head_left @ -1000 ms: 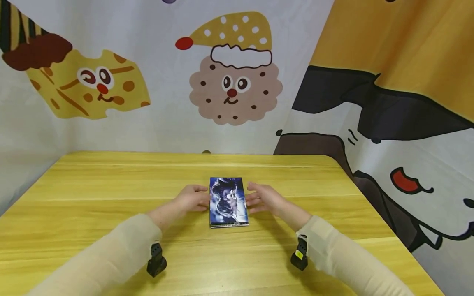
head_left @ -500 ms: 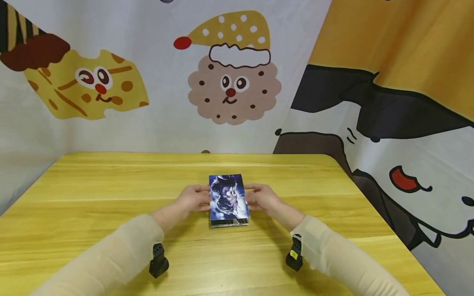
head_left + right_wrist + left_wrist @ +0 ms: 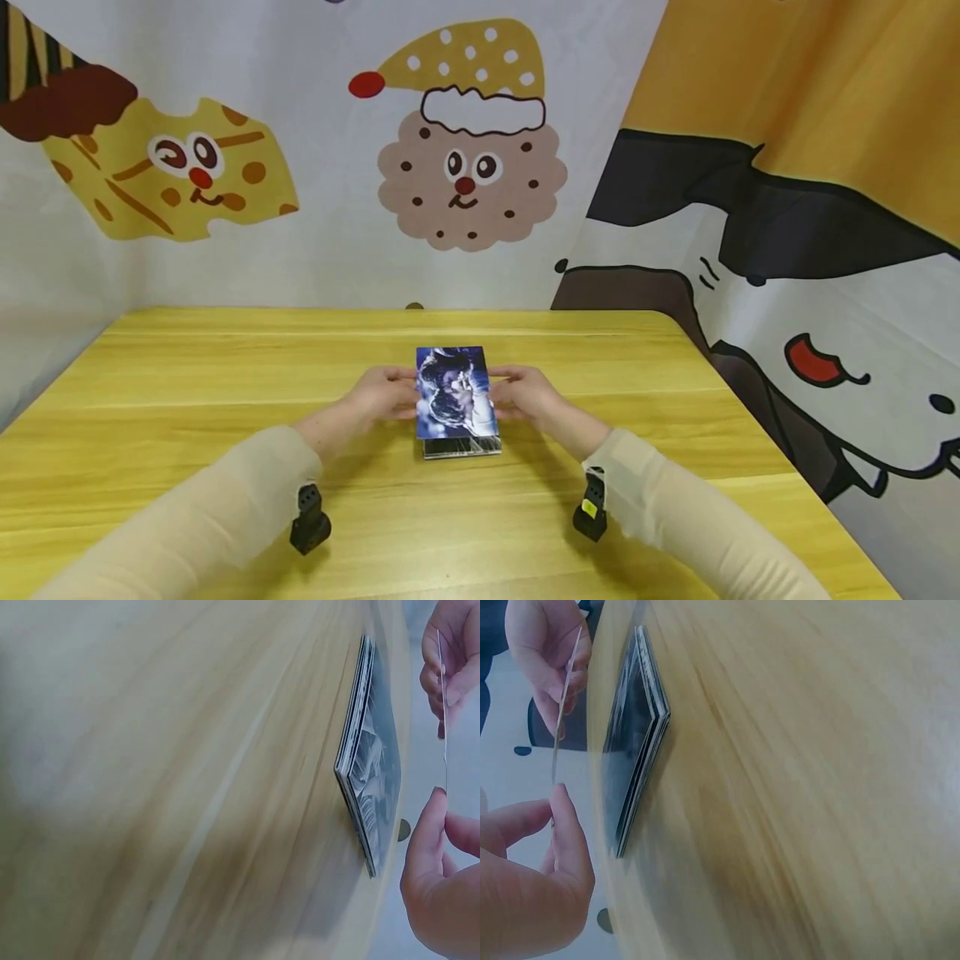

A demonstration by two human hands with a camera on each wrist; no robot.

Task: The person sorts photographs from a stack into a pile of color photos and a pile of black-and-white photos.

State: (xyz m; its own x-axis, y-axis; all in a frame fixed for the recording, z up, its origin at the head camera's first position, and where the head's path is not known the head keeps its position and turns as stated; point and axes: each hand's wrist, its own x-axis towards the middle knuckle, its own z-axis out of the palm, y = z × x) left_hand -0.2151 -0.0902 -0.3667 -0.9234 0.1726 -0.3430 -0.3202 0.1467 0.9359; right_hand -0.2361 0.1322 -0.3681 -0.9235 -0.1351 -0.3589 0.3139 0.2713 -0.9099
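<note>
Pinching a blue picture card (image 3: 456,393), the left hand (image 3: 382,393) and right hand (image 3: 529,394) held it above a card stack (image 3: 461,447), short of the far edge of the desk (image 3: 622,367).

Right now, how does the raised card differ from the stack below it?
The raised card is pinched in the left hand and right hand, apart from the stack, which lies on the table.
The raised card shows one thin edge; the stack shows several layers.
The raised card's upper face is blue and white; the stack's visible top is black and grey.
Both are rectangular with printed pictures.
</note>
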